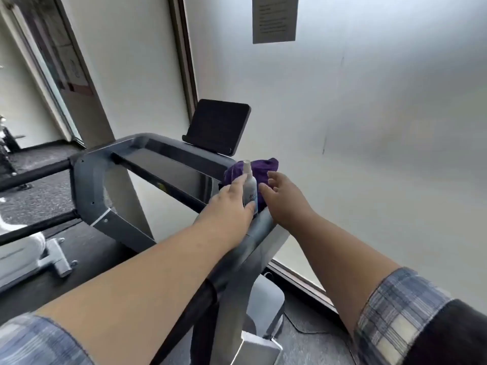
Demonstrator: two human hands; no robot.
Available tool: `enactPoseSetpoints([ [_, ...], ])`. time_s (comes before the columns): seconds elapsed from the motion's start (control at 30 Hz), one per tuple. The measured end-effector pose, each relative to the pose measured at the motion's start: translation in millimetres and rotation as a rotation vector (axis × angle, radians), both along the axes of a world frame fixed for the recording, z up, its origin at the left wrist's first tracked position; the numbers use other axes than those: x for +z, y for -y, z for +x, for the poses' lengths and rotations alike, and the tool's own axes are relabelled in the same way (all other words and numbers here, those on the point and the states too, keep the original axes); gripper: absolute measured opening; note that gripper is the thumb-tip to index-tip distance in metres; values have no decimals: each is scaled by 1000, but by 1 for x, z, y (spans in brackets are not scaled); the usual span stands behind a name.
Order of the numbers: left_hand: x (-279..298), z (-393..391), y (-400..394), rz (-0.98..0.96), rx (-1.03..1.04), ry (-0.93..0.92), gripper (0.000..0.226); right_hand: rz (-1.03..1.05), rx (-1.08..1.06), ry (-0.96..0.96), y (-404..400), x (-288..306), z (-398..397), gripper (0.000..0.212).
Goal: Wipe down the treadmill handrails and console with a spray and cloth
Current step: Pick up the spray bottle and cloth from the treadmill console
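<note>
A small clear spray bottle stands upright on the right corner of the treadmill console. My left hand grips its lower part, fingers wrapped round it. A crumpled purple cloth lies just behind the bottle on the same corner. My right hand hovers beside the bottle with fingers spread, its fingertips close to the cloth; I cannot tell whether they touch it. The right handrail runs under my left forearm toward me. A dark tablet-like screen stands at the console's back.
A frosted glass wall with a paper notice stands close on the right. The left handrail extends to the left. A power cable lies on the carpet by the treadmill's upright. Other gym equipment sits at the lower left.
</note>
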State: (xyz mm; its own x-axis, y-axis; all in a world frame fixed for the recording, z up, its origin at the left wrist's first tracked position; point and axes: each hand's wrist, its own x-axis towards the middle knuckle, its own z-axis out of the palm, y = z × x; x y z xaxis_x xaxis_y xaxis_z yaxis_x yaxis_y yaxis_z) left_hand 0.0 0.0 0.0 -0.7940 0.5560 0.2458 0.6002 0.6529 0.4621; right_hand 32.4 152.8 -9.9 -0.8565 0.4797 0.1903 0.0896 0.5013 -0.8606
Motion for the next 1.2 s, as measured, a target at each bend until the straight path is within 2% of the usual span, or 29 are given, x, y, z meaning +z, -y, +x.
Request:
enactPoseSetpoints([
  [0.23, -9, -27, -47, 89, 203, -64, 77, 1, 178, 29, -34, -12, -44, 47],
  [0.43, -15, -39, -51, 139, 248, -64, 72, 139, 410, 68, -44, -12, -58, 16],
  [0.57, -17, -43, -44, 189, 220, 0, 68, 82, 461, 85, -44, -10, -63, 24],
  [0.8, -8, -55, -27, 404, 258, 118, 65, 188, 438, -52, -19, 1, -66, 12],
  [1.07, -18, -60, -15, 478, 264, 145, 62, 164, 609, 48, -16, 13, -64, 16],
  [1.13, -21, -61, -16, 479, 270, 158, 61, 112, 534, 47, -27, 13, -69, 23],
  [1.2, -23, -61, -21, 428, 282, 137, 60, 60, 198, -81, -49, 15, -78, 26],
])
